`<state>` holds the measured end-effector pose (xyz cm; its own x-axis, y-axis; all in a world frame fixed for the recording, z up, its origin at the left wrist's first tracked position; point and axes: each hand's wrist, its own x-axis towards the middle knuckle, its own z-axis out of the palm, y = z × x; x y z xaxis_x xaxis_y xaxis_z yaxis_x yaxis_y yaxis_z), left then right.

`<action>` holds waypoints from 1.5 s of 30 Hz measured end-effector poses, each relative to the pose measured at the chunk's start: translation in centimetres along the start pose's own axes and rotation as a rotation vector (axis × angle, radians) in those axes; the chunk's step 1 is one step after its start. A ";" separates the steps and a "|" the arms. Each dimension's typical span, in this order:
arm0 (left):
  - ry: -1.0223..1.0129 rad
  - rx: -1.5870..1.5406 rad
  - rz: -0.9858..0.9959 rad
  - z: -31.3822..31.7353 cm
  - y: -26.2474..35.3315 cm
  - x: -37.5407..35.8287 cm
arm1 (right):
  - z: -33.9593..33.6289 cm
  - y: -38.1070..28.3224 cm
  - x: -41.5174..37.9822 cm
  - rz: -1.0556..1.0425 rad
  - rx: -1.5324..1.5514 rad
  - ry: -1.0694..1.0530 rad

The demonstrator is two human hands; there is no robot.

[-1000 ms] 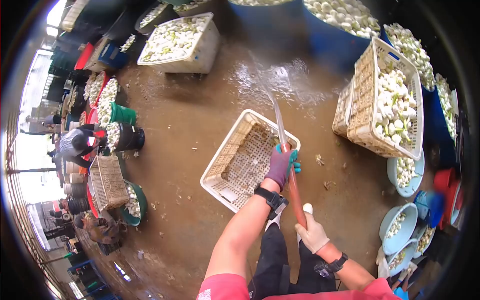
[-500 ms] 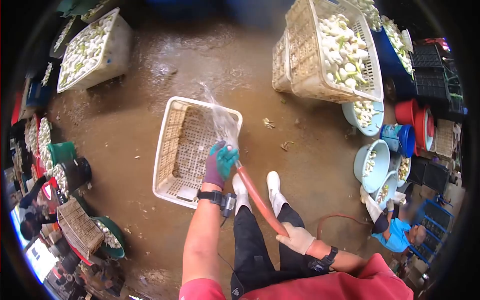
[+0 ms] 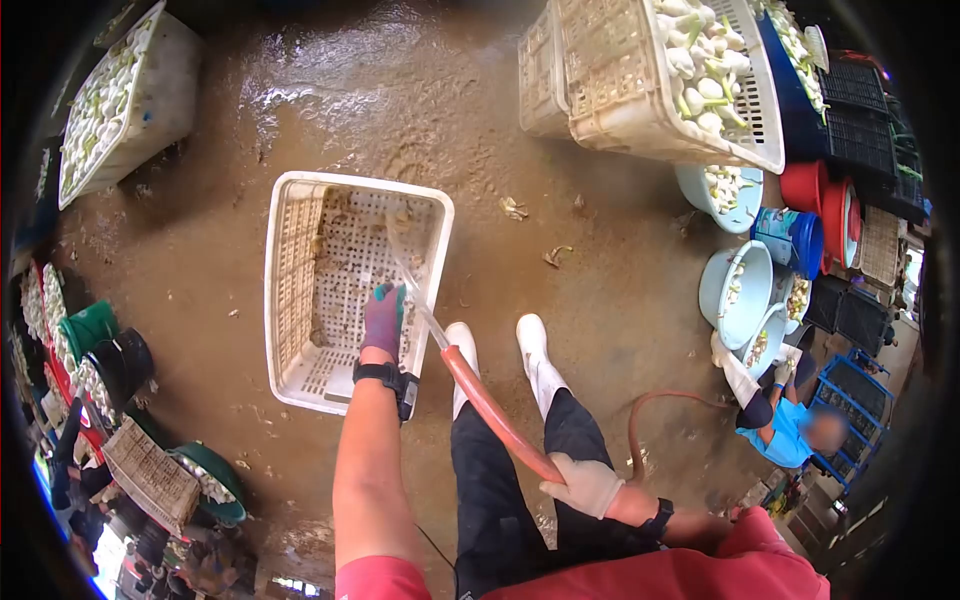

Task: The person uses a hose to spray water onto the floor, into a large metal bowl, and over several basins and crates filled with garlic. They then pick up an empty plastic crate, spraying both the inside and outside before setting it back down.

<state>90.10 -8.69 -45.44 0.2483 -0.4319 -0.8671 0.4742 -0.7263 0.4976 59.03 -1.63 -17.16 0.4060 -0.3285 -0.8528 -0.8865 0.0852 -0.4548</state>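
My right hand (image 3: 585, 485), in a pale glove, grips a red hose (image 3: 495, 410) low by my hip. The hose runs up across my dark trousers, and a thin water jet leaves its end into an empty white slatted basket (image 3: 285, 290) on the wet brown floor. My left hand (image 3: 383, 318), in a purple and green glove, hangs over the basket's near part, just left of the hose end, with nothing visible in it. My white boots (image 3: 535, 355) stand right of the basket.
Baskets full of white vegetables (image 3: 660, 70) stand at the top right, a white tub of them (image 3: 115, 95) at the top left. Blue basins (image 3: 735, 285) and red buckets (image 3: 825, 200) crowd the right, where a person in blue (image 3: 785, 435) crouches. Green and black buckets (image 3: 105, 345) line the left.
My left hand has let go of the hose end and shifted left over the basket. The spray has narrowed to a thin jet. My view has tipped further down.
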 end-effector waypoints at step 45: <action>0.208 -0.756 0.299 -24.2 8.2 -12.0 | -1.2 -7.1 5.2 -0.127 -0.224 -0.140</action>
<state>111.50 3.48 -31.49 0.5696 -0.3879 -0.7246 0.7833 -0.0108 0.6215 67.13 -5.11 -18.10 0.5298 -0.1889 -0.8268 -0.8472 -0.1637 -0.5055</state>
